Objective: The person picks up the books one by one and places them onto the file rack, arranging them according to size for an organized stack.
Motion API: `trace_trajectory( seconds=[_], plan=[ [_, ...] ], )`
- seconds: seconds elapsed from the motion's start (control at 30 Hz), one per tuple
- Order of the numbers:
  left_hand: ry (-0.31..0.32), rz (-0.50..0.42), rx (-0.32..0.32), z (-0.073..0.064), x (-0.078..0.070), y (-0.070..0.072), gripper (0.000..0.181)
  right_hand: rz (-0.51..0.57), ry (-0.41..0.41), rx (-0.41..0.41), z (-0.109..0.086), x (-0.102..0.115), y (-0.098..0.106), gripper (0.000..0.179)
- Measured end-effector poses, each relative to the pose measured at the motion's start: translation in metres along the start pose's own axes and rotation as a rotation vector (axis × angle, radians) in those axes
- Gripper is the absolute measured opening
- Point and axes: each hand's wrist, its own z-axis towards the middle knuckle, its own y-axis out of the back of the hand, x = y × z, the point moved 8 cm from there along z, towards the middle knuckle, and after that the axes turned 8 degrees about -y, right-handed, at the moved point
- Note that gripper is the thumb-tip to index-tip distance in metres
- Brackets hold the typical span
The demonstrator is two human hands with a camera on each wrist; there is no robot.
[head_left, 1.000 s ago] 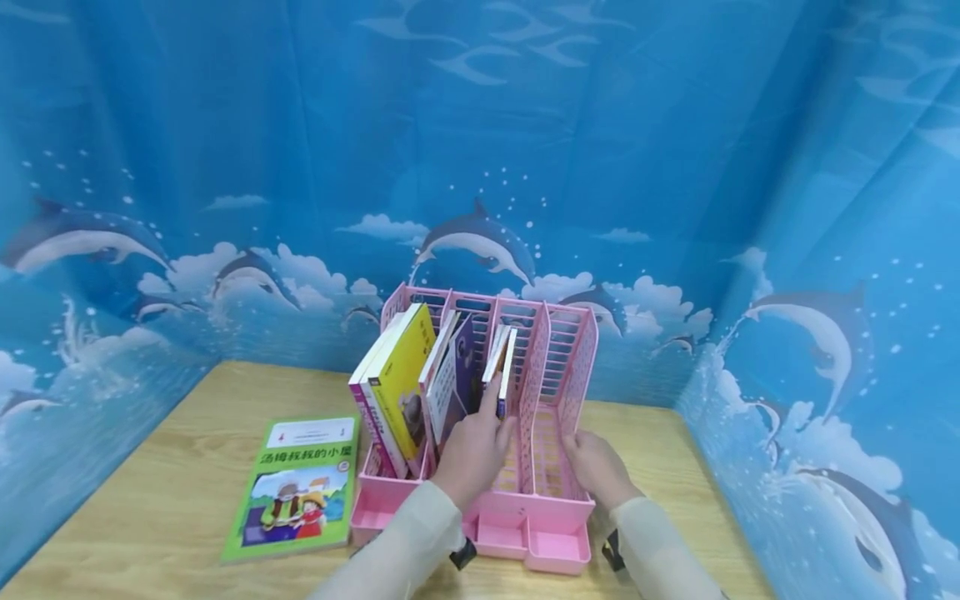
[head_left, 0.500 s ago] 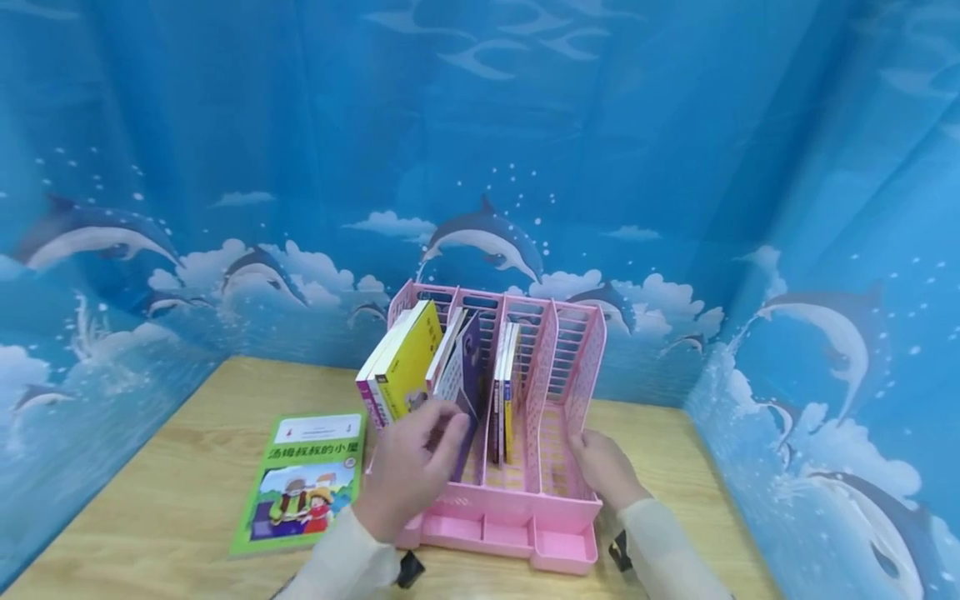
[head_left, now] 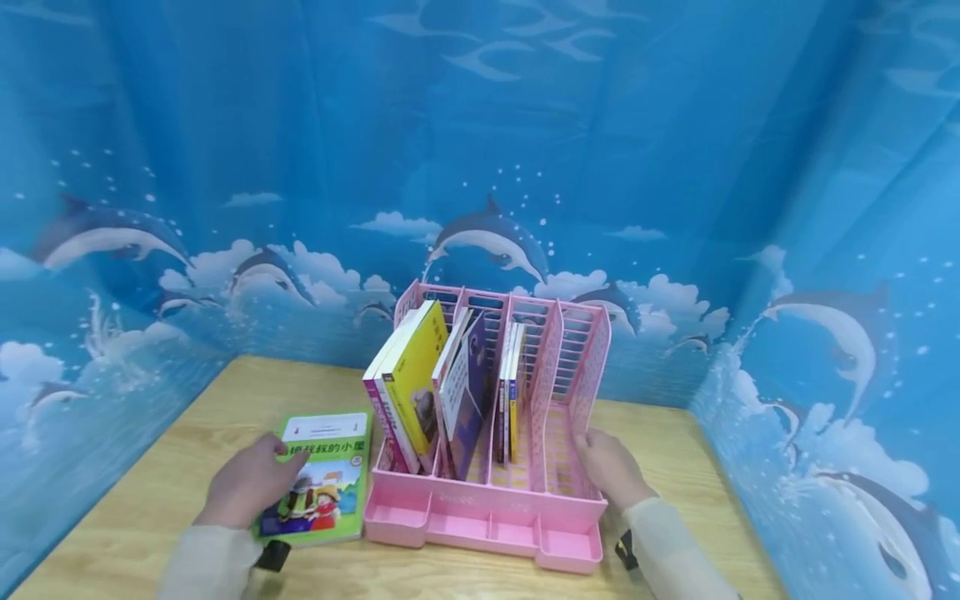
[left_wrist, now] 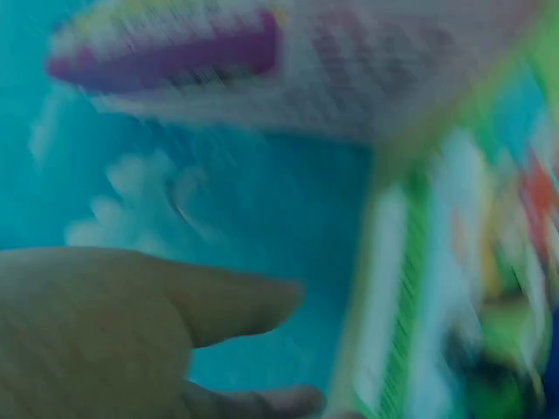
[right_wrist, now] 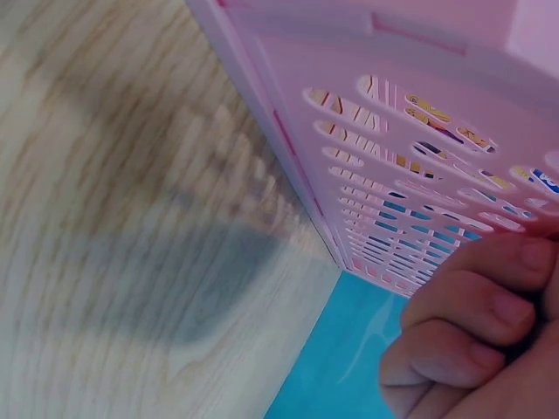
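My left hand [head_left: 251, 483] hovers over the left part of a green picture-covered book [head_left: 341, 471] lying flat on the table. In the blurred left wrist view, the thumb [left_wrist: 236, 305] and a finger are apart, with nothing pinched between them. At the rack's right side, my right hand [head_left: 611, 468] grips the outer wall of a pink desktop book rack [head_left: 487, 498]. Curled fingers [right_wrist: 472, 305] show against the perforated wall in the right wrist view; the thumb is hidden there.
A yellow book [head_left: 416, 375] leans with others in the rack's left slot. A purple book [head_left: 472, 392] stands in the second slot, thin books [head_left: 510, 400] in the third. Small trays line the rack's front. A blue dolphin-print curtain [head_left: 480, 150] surrounds the wooden table [head_left: 187, 467].
My left hand has left the thin books in the third slot and moved left across the rack to the green book. The right hand has stayed at the rack's right wall.
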Motion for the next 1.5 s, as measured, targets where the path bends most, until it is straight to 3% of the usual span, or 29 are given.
trace_trajectory(
  seconds=[0.07,0.13,0.33,0.5,0.77,0.93,1.17,1.3,1.43,1.5],
  plan=[
    [0.058,0.024,0.106,0.002,0.022,-0.012,0.061,-0.02,-0.011,0.003,0.0,0.0,0.002,0.056],
    [0.092,0.022,0.146,0.004,0.036,-0.02,0.064,-0.039,-0.011,0.007,0.0,0.001,0.003,0.053],
    [0.138,-0.011,0.117,0.007,0.055,-0.028,0.093,-0.06,-0.004,0.011,0.0,0.002,0.003,0.045],
    [0.202,-0.078,0.158,0.003,0.066,-0.039,0.107,-0.049,-0.015,0.015,-0.001,0.001,0.0,0.046],
    [0.223,-0.101,0.143,0.002,0.064,-0.042,0.094,-0.047,0.001,0.011,-0.001,0.002,0.0,0.048],
    [0.189,-0.108,0.099,0.002,0.059,-0.04,0.081,-0.055,0.008,-0.001,-0.002,0.003,0.001,0.044],
    [0.179,-0.163,0.102,0.002,0.056,-0.044,0.095,-0.043,-0.007,0.011,-0.002,0.002,0.0,0.047],
    [0.14,-0.184,0.101,0.004,0.056,-0.046,0.091,-0.03,-0.009,0.008,-0.001,0.003,0.0,0.046],
    [0.089,-0.205,0.064,0.006,0.05,-0.041,0.083,-0.031,-0.014,0.009,-0.001,0.002,0.0,0.047],
    [0.086,-0.228,0.014,0.007,0.046,-0.034,0.083,-0.026,-0.012,0.01,-0.001,0.002,0.001,0.047]
  ],
)
